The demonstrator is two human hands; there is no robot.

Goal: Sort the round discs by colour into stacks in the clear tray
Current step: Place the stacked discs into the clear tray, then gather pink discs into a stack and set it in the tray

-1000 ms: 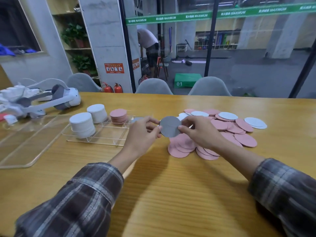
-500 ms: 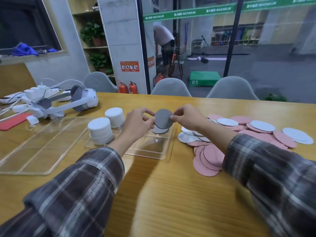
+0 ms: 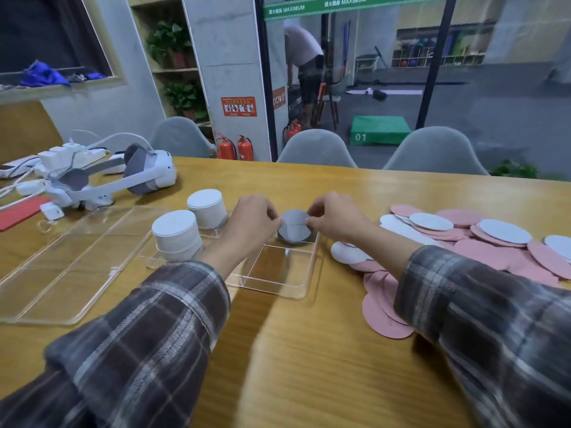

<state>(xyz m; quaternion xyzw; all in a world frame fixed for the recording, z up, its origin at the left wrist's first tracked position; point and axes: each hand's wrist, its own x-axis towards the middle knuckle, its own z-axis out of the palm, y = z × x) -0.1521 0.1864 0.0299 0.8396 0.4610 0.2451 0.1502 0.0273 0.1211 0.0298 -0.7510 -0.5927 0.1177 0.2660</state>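
Pinching grey disc (image 3: pixel 294 225): my left hand (image 3: pixel 250 223) and right hand (image 3: pixel 336 220) each nip one edge, above the far right compartment of the tray (image 3: pixel 306 291).
Grey stack (image 3: pixel 300 240): letting go unevenly could land it askew.

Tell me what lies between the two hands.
A grey disc, pinched at its edges by the left hand and right hand, above the clear tray; seen in the head view.

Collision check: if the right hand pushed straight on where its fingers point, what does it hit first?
Probably the left hand, pinching the opposite edge of the grey round disc that the right hand also holds; depth looks matched, not certain.
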